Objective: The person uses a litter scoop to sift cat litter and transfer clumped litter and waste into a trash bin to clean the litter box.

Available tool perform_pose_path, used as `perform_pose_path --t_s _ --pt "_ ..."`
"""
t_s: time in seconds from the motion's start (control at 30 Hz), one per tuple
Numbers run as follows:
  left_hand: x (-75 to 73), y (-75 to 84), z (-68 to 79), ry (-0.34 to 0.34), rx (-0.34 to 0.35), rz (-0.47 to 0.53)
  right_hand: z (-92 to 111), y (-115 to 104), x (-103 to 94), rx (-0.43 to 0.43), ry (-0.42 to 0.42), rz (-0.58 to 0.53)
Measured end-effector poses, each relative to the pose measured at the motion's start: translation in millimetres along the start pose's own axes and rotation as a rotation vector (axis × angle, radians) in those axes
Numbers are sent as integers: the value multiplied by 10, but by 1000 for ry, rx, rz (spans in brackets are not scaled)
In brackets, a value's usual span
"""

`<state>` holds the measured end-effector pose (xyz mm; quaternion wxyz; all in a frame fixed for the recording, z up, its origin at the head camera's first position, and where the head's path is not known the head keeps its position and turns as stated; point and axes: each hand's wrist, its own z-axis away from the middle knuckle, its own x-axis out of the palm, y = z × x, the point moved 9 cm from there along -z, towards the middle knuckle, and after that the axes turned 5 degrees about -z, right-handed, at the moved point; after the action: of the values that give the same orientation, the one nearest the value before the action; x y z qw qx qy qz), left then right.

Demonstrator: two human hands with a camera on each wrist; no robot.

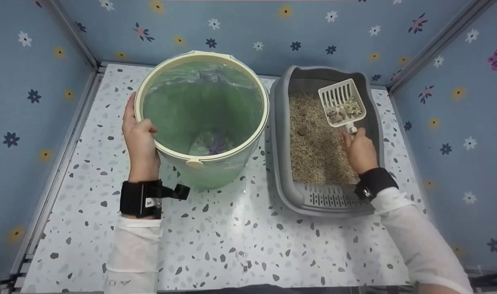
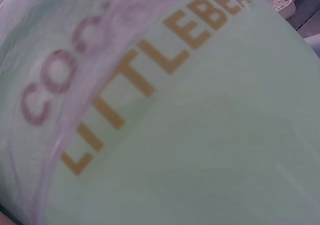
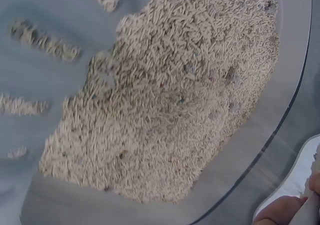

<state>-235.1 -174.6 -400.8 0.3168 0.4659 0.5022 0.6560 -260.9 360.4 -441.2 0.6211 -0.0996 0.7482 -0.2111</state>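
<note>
My left hand [image 1: 140, 139] holds the left rim of a green trash bin [image 1: 207, 175], thumb over the edge and fingers along the outside. A clear plastic bag [image 1: 166, 102] lines the bin, and something purple [image 1: 218, 143] lies at the bottom. In the left wrist view the bin wall [image 2: 210, 135] with gold lettering fills most of the picture. My right hand [image 1: 361, 151] grips the handle of a white slotted litter scoop [image 1: 341, 96]. Pellets and clumps [image 1: 346, 111] lie in the scoop, which is above a grey litter box [image 1: 278, 163] of tan pellet litter [image 3: 175, 100].
Bin and litter box stand side by side on a white speckled table [image 1: 216, 245], a narrow gap between them. Blue flowered panels [image 1: 248, 28] rise behind and at both sides. A slotted step [image 1: 330, 199] forms the box's near end.
</note>
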Motion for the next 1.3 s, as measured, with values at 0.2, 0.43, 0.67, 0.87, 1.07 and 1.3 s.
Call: perform_pose_path --t_s 0.2,0.43,0.67,0.87,1.07,1.3 --pt "3 6 0 2 7 4 26 -46 -49 -69 23 88" --pt "6 -9 11 7 -15 -5 76 -70 6 -119 23 144" --pt "16 -5 17 2 -15 -5 113 -60 64 -143 21 173" --pt "18 5 17 -2 -11 13 117 -52 78 -132 9 166" --pt "18 14 13 -6 4 46 123 -44 109 -99 -37 126" --pt "18 4 4 -4 2 40 114 -14 165 -18 -173 20"
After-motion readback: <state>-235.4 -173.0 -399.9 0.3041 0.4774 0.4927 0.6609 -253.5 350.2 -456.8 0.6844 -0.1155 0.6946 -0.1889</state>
